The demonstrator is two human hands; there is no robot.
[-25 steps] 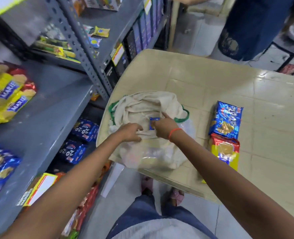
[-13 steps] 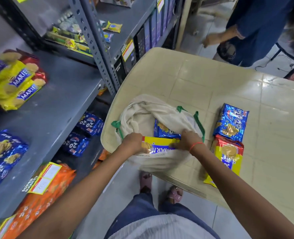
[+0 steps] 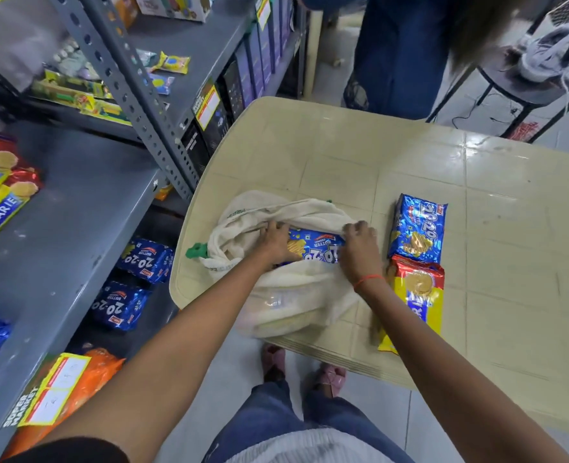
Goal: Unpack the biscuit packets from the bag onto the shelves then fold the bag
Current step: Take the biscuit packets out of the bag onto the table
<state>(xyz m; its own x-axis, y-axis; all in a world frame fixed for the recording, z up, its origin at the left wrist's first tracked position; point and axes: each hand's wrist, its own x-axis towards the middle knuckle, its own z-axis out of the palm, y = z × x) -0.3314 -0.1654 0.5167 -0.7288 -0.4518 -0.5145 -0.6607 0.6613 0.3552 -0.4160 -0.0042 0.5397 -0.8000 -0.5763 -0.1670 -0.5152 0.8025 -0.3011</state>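
Gripping a blue biscuit packet (image 3: 316,247) in the mouth of the bag (image 3: 289,289): left hand (image 3: 276,240) at its left end, right hand (image 3: 358,250) apparently curled round its right end.

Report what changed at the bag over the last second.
Both hands spread open the mouth of the cloth bag. A blue 20-20 packet, a sliver before, now lies exposed between the left hand and right hand; the yellow Marie packet seen briefly inside is hidden again. The two packets on the table stayed put.

One cloth bag (image 3: 276,208), two hands (image 3: 278,242) (image 3: 358,250), two loose packets (image 3: 418,228) (image 3: 421,295) on the table (image 3: 309,145)
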